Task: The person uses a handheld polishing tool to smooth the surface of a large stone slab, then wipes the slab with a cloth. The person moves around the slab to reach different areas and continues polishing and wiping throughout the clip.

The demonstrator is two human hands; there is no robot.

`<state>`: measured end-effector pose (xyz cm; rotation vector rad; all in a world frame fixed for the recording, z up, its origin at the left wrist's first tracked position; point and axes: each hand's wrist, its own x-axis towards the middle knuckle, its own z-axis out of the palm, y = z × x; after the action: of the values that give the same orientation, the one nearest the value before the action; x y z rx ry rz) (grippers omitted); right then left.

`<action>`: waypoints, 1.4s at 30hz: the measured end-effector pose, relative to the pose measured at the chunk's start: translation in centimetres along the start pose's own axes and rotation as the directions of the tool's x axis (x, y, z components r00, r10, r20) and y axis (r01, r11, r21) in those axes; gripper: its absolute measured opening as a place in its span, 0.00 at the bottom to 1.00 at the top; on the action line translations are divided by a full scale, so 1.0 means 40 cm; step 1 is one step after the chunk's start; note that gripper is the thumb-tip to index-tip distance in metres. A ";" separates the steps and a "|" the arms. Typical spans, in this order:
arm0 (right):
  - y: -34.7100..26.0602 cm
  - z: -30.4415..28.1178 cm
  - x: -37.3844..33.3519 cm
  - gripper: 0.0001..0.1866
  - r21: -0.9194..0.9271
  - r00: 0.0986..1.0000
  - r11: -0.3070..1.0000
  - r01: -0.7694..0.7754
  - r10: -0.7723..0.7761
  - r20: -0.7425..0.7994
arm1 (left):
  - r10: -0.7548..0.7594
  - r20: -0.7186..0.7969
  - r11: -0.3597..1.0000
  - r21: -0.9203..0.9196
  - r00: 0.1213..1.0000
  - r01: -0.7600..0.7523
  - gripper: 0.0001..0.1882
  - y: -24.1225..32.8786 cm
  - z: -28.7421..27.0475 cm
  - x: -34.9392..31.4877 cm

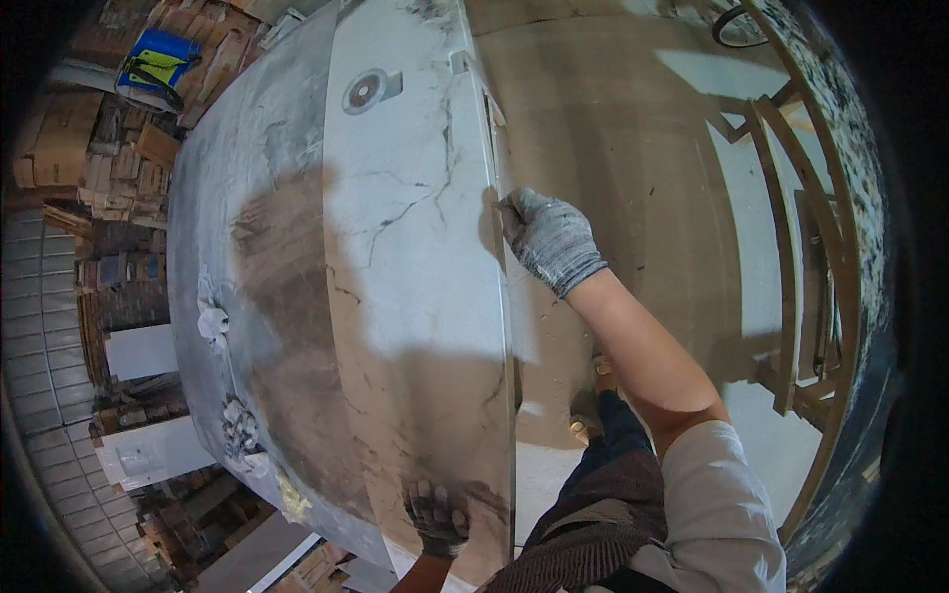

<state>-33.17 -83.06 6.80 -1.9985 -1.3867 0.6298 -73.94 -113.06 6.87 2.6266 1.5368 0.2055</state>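
Note:
A long white stone slab (420, 287) with dark veins lies before me, dusty and partly in shadow. My left hand (435, 516), in a dark grey glove, rests on its near end with the fingers spread. At the slab's right edge is my right hand (550, 237), in a dusty grey glove. Its fingers are curled in at the edge; whatever they may hold is hidden. Farther up the slab lies a round grey disc (366, 91) with a dark centre, next to a small flat grey piece.
The slab lies on a wide, dusty grey tabletop (213, 257) with crumpled white scraps (237, 427) along its left side. Stacked wooden pieces (124, 178) and a blue container (160, 57) stand beyond. A wooden frame (781, 257) and a speckled slab (862, 198) stand to the right.

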 end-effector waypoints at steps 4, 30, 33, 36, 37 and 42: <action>0.006 0.006 -0.025 0.11 -0.013 0.999 1.000 0.020 -0.019 0.030 | -0.019 0.052 1.000 0.012 0.998 0.019 0.28 -0.002 -0.005 -0.004; -0.035 0.037 -0.276 0.11 0.107 0.999 0.994 0.022 -0.017 -0.043 | 0.018 0.084 1.000 0.006 0.996 -0.019 0.31 0.000 -0.013 0.005; -0.021 0.060 -0.313 0.11 0.147 0.998 0.989 0.025 -0.017 -0.055 | 0.026 0.061 0.999 -0.035 0.998 -0.024 0.32 0.017 -0.029 0.026; -0.044 0.037 -0.351 0.12 0.157 1.000 0.987 0.020 -0.016 -0.024 | 0.039 0.015 0.999 -0.020 0.999 -0.038 0.32 0.004 -0.012 0.016; -0.059 0.024 -0.363 0.12 0.180 1.000 0.984 0.015 -0.012 -0.016 | 0.035 0.020 0.999 -0.018 0.999 -0.034 0.32 -0.006 -0.005 0.007; -0.044 0.051 -0.429 0.13 0.173 1.000 0.985 -0.003 0.003 0.004 | 0.005 0.048 1.000 0.018 0.999 -0.006 0.29 -0.002 -0.007 0.012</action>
<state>-41.46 -98.33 7.29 -1.8632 -1.2855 0.7298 -73.83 -112.60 7.16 2.6292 1.5235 0.1284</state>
